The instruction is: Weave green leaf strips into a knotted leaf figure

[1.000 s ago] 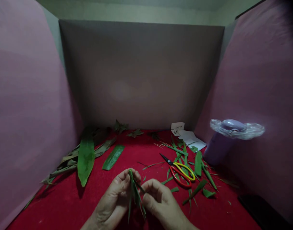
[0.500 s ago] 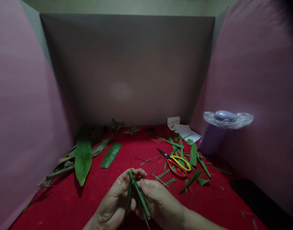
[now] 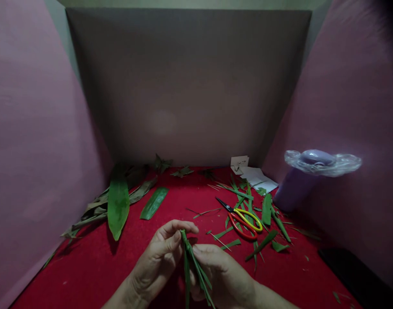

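Note:
A bundle of folded green leaf strips (image 3: 199, 274), narrow and bent into a knot-like tip at the top, is held upright low in the middle of the view. My right hand (image 3: 220, 266) pinches it from the right, the thumb pressed on the strips just below the tip. From the left, my left hand (image 3: 161, 253) curls around its upper end, with thumb and forefinger close to the tip. The strips' loose ends spread downward between both palms. My lower fingers are partly hidden behind the leaves.
Scissors (image 3: 241, 219) with red and yellow handles lie right of centre among leaf scraps (image 3: 266, 209) and thin sticks. Larger leaves (image 3: 118, 208) lie left. White papers (image 3: 259, 178), a purple bottle (image 3: 296, 186) in clear plastic and a dark flat object (image 3: 354, 270) stand or lie right.
The view has shifted slightly, so the surroundings sit farther right. My left thumb has moved off the front of the leaf bundle to its upper left side; the strips hang more spread.

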Action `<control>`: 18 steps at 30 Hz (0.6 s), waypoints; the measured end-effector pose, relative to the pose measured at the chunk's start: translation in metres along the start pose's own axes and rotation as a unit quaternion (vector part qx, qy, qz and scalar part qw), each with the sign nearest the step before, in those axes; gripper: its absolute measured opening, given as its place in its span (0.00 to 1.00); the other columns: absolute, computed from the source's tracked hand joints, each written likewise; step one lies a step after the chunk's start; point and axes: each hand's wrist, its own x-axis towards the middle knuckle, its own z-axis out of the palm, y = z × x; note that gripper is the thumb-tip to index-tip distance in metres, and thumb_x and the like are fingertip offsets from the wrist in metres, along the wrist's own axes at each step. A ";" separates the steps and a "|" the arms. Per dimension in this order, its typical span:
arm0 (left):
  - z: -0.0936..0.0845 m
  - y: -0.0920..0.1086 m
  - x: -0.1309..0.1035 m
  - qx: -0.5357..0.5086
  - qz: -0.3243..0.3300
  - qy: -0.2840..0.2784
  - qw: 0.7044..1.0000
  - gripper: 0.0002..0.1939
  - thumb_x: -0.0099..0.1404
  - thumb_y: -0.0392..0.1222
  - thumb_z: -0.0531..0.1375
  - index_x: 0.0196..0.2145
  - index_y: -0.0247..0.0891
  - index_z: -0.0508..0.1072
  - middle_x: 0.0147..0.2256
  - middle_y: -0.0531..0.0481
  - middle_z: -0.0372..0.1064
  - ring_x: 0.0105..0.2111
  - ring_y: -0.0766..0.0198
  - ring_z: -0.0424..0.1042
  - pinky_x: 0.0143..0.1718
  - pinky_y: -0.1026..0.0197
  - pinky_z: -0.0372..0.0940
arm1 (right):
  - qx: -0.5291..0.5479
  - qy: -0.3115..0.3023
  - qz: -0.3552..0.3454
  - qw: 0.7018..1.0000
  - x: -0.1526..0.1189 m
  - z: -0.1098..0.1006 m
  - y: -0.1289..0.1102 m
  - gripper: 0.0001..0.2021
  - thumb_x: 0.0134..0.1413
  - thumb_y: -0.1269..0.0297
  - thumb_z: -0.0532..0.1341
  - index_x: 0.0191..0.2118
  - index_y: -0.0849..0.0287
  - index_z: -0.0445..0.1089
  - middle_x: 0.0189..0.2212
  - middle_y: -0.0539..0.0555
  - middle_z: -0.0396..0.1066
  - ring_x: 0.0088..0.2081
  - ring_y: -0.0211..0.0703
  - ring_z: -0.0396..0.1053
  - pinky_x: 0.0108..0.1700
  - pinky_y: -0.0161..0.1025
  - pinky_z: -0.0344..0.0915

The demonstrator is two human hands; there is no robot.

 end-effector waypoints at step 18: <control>0.002 0.004 0.001 0.035 0.043 0.016 0.998 0.06 0.56 0.31 0.60 0.30 0.35 0.77 0.32 0.48 0.72 0.39 0.60 0.67 0.47 0.59 0.58 | 0.008 0.052 0.037 0.998 -0.003 0.000 -0.005 0.10 0.44 0.61 0.64 0.24 0.64 0.67 0.14 0.48 0.63 0.15 0.31 0.59 0.17 0.29 0.51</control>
